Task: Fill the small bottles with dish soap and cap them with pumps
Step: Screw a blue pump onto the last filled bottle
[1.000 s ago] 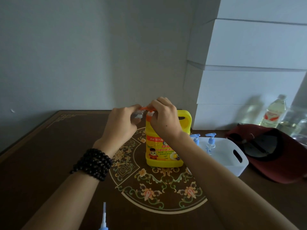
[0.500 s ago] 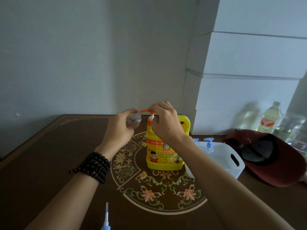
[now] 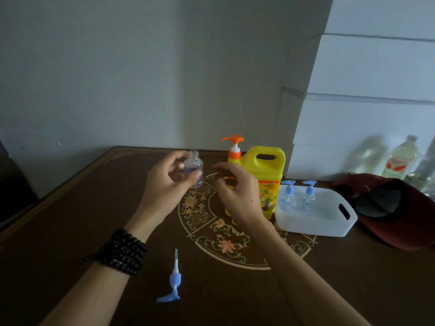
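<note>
Left hand (image 3: 168, 184) holds uncapped small bottle (image 3: 193, 171) upright.

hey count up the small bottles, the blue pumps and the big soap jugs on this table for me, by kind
Small clear bottles: 3, one uncapped in the left hand at, two capped in the white tub at and.
Blue pumps: 3, two on the tub bottles, one loose on the table.
Yellow soap jugs: 1.
Total: 7

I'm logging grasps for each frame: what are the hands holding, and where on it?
The left hand grips the small clear bottle around its body, neck free. The right hand holds nothing.
</note>
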`<action>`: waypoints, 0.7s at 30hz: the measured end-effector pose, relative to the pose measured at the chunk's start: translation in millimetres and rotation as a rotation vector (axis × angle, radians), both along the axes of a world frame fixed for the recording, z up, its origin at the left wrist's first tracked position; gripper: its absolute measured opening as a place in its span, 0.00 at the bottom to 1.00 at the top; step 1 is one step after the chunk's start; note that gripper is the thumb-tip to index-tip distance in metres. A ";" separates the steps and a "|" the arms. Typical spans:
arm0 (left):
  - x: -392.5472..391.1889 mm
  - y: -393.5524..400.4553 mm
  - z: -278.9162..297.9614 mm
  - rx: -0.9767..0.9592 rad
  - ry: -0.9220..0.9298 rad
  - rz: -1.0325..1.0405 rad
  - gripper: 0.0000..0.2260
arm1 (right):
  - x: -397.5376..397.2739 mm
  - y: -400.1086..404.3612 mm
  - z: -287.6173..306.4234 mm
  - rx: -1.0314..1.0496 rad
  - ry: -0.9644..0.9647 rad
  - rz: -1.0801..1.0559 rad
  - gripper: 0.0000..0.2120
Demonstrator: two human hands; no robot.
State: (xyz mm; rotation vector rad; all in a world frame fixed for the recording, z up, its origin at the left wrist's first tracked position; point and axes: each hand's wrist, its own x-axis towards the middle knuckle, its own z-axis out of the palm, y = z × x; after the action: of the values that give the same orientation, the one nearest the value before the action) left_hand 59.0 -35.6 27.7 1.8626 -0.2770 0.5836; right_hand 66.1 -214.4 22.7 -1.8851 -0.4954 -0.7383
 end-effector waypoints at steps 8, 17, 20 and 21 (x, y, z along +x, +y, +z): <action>-81.1 41.4 -53.4 0.025 0.083 0.071 0.19 | -58.9 16.7 -48.5 -0.195 0.065 0.214 0.14; -130.6 67.4 -87.1 0.006 0.137 0.139 0.19 | -79.0 33.9 -102.4 -0.913 -0.060 0.425 0.21; -136.2 68.2 -87.8 0.017 0.142 0.144 0.20 | -76.7 35.7 -109.2 -1.075 -0.171 0.424 0.24; -138.7 69.9 -87.5 0.018 0.144 0.148 0.20 | -75.9 37.1 -109.9 -1.105 -0.197 0.439 0.24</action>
State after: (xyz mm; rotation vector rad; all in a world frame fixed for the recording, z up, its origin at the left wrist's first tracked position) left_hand -79.6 34.3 -59.7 1.9432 -0.0499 0.5450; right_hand -9.8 -177.4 -87.2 -2.5365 -1.6285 -0.3455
